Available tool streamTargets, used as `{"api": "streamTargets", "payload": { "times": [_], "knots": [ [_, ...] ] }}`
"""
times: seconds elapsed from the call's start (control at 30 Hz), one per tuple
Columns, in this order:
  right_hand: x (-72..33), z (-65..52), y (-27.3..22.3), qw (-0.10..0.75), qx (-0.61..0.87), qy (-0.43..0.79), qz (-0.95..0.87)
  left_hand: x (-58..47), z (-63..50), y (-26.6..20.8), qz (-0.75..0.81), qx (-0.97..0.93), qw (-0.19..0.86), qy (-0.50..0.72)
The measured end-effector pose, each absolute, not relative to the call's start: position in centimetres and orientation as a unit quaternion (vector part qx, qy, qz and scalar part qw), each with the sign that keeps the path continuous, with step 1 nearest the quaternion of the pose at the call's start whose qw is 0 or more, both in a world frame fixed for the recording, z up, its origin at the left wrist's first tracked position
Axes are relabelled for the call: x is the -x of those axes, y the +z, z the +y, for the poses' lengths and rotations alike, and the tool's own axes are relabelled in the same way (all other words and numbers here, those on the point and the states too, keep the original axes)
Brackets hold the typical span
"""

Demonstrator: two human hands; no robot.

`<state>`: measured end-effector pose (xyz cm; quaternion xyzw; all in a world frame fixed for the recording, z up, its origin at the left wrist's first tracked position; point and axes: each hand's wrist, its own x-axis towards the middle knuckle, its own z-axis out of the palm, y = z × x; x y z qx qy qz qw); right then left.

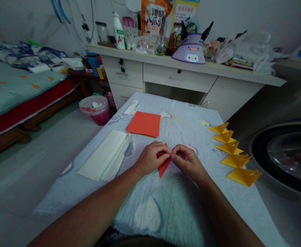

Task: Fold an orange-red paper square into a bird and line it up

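A small folded piece of orange-red paper [163, 168] is held between my two hands over the middle of the cloth-covered table. My left hand [153, 154] pinches it from the left, its fingers covering the upper part. From the right, the thumb and forefinger of my right hand [186, 158] close on the paper's right edge, and the fingertips of both hands almost touch. Beyond my hands lies a stack of orange-red square sheets [144, 123]. Several folded yellow paper shapes [243, 175] form a row along the table's right side.
Left of my hands lies a folded pale paper or cloth [101, 156], with a white narrow box [131, 107] farther back. A cluttered white desk [160, 73] stands behind the table. A pink bin [100, 116] is at left, a round-doored appliance [289, 157] at right.
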<state>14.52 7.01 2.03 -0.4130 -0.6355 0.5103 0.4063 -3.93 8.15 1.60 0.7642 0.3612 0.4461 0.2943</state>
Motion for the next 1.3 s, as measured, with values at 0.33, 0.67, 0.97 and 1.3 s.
{"api": "streamTargets", "payload": {
  "times": [0.33,0.67,0.97,1.3],
  "knots": [
    [-14.4,7.0,2.3,0.433,0.41,0.399,-0.696,3.8,8.2,1.5,0.365,-0.769,0.283,0.441],
    [-14.1,6.6,3.1,0.425,0.411,0.285,-0.754,3.7,8.2,1.7,0.366,-0.768,0.274,0.449],
    [-14.2,6.7,3.1,0.413,0.41,0.316,-0.749,3.7,8.2,1.5,0.368,-0.763,0.28,0.451],
    [-14.7,6.8,2.4,0.359,0.465,0.521,-0.62,3.8,8.1,1.6,0.362,-0.769,0.281,0.446]
  ]
}}
